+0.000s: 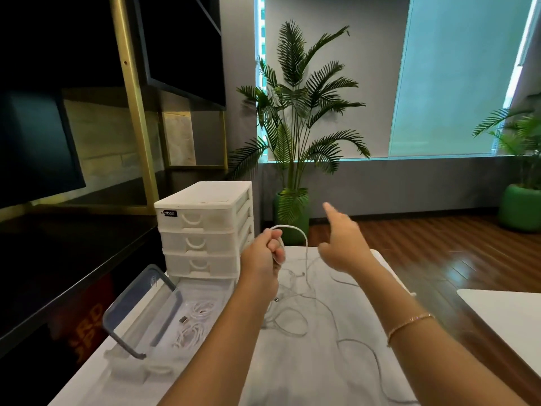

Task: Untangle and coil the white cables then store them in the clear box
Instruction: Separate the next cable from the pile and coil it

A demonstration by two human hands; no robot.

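The left hand [265, 253] grips a loop of white cable [304, 244] above the table [292, 376]; the right hand [341, 238] hovers spread, holding nothing. The cable's trailing length lies crossed among other strands nearer, so pulling could tighten knots. The clear box [164, 315], near left, already holds coils.

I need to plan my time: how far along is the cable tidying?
Done: two coiled cables lie in the clear box. In hand: the left hand grips a looped white cable; the right hand is open. Left: tangled cables on the table.
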